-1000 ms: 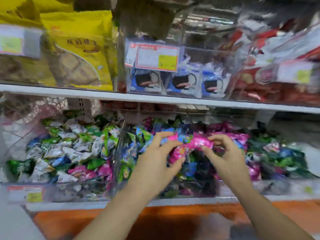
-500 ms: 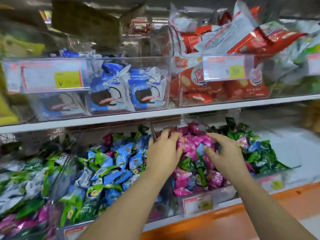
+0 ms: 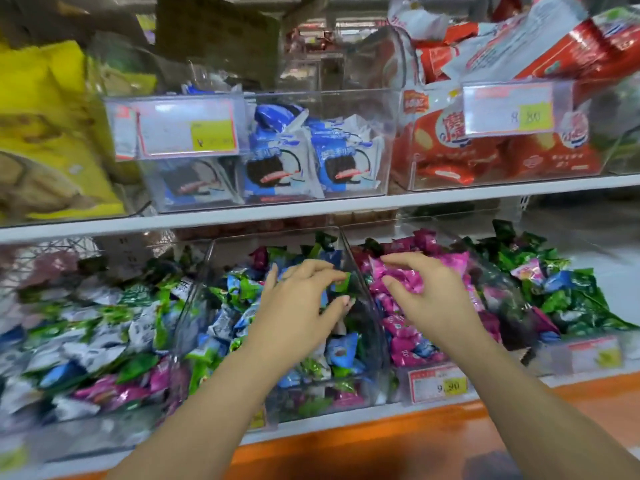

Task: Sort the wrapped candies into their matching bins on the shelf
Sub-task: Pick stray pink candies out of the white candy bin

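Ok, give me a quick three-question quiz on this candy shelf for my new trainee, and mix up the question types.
1. True or false: the right hand is over the pink candies.
2. Which packs fill the upper-shelf bin above the left hand? A) blue-and-white cookie packs B) yellow bags C) green candies
3. Fill in: the price tag below the pink candies reads 9.__

Key: 1 true; 2 A; 3 90

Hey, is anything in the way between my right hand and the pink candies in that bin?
Nothing visible does. The right hand hovers over the pink candies, fingers curled at the top of the pile. The clear divider stands to its left, between it and the left hand.
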Demonstrator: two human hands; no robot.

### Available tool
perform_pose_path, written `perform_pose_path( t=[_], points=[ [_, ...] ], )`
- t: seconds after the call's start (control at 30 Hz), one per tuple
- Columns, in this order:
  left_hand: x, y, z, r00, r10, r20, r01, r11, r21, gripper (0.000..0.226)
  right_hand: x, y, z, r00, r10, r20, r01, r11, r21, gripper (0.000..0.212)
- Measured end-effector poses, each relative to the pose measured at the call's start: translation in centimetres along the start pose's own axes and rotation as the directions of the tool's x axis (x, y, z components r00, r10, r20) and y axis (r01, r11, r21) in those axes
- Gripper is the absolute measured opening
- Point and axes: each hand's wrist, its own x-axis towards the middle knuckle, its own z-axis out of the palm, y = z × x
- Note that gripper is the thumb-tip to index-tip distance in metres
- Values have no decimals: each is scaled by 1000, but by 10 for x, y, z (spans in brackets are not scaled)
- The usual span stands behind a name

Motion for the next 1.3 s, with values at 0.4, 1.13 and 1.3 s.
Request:
perform_pose_path(
  t=[0.4, 1.13, 1.3],
  points=[
    [-110, -134, -82, 957, -211, -198, 216, 976, 6, 26, -17, -119, 96, 862, -335, 380, 290, 942, 170, 32],
    [-119, -227, -66, 979, -121, -166, 145, 979, 140, 21, 16, -184, 174, 518, -405, 753, 698, 709, -99, 31],
    [-118, -239, -66, 975, -117, -187, 135, 987, 87, 23, 23, -200, 193, 480, -298, 825, 746, 633, -206, 44]
  ],
)
